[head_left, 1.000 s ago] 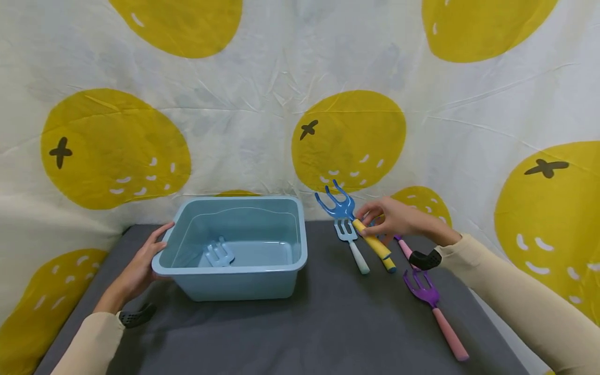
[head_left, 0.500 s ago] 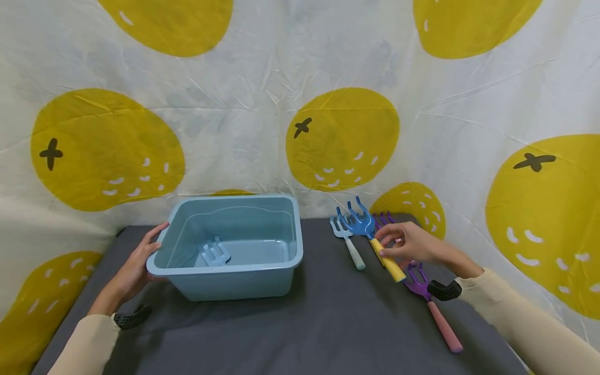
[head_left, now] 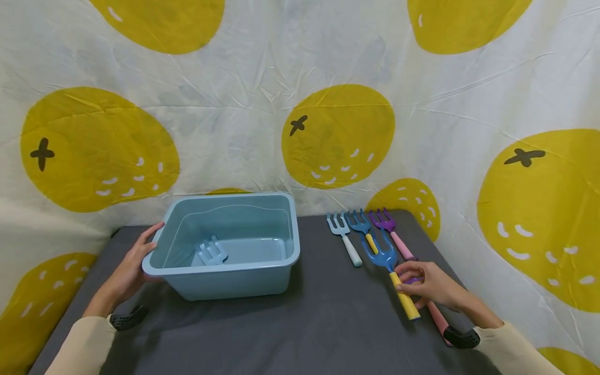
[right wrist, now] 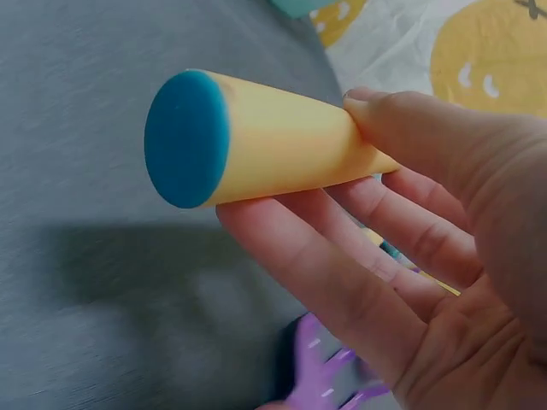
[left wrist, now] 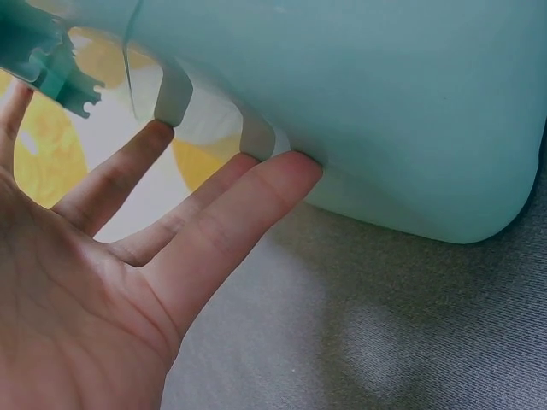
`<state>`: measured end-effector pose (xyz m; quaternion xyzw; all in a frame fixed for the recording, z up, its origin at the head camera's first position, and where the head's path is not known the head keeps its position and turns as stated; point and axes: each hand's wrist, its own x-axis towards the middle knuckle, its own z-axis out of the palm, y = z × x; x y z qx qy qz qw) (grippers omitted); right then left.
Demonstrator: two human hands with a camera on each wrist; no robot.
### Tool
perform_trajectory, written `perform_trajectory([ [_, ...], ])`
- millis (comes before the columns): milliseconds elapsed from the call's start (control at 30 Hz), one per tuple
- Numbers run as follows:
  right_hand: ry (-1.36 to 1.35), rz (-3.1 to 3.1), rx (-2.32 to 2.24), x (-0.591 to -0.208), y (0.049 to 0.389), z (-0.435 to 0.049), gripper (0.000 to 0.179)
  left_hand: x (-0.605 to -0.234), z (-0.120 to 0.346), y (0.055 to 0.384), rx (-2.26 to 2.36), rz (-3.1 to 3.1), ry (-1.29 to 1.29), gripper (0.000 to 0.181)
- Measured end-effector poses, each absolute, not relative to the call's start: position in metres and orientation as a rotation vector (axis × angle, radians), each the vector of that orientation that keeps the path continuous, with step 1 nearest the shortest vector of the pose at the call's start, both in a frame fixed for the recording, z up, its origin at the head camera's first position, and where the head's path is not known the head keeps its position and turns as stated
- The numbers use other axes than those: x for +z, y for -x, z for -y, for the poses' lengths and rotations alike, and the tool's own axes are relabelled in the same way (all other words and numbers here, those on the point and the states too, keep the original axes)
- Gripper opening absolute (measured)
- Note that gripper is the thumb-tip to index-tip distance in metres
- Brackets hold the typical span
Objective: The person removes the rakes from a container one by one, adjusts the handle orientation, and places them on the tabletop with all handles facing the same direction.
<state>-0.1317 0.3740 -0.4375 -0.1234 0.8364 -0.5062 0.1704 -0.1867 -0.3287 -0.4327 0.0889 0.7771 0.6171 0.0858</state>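
Note:
My right hand [head_left: 431, 286] pinches the yellow handle [right wrist: 273, 141] of a blue hand fork [head_left: 382, 258] between thumb and fingers, its tines pointing away. In the right wrist view the blue handle end hangs above the cloth, over its shadow. Below that hand lies a purple hand fork with a pink handle [head_left: 437, 316], its head mostly hidden; purple tines [right wrist: 318, 363] show in the right wrist view. My left hand [head_left: 131, 263] touches the left side of a blue-green plastic basin [head_left: 220, 270], fingers fairly straight and tips against its wall [left wrist: 385, 111]. Inside the basin lies a light blue fork head [head_left: 212, 253].
At the back right lie a light blue fork with a white handle [head_left: 351, 251], a second blue fork with a yellow handle [head_left: 360, 224] and another purple fork with a pink handle [head_left: 400, 245]. Grey cloth [head_left: 281, 338] covers the table. A patterned curtain [head_left: 253, 140] hangs behind.
My right hand has carried the blue hand fork rightward and nearer, from over the back forks to above the front purple fork. My left hand stays at the basin. The view shifts slightly.

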Motion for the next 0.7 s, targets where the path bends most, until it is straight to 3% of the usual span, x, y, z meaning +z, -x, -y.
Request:
perform_trajectory([
  [333,0.261,-2.293,-1.46,-0.468,0.105,-0.385,0.043,-0.433,0.329,0.185,1.847,-2.304,-0.265,0.055],
  [700,0.174,-2.243,-1.416,-0.474,0.095,-0.386,0.046,-0.431,0.328,0.186,1.833,-2.304,-0.273,0.055],
])
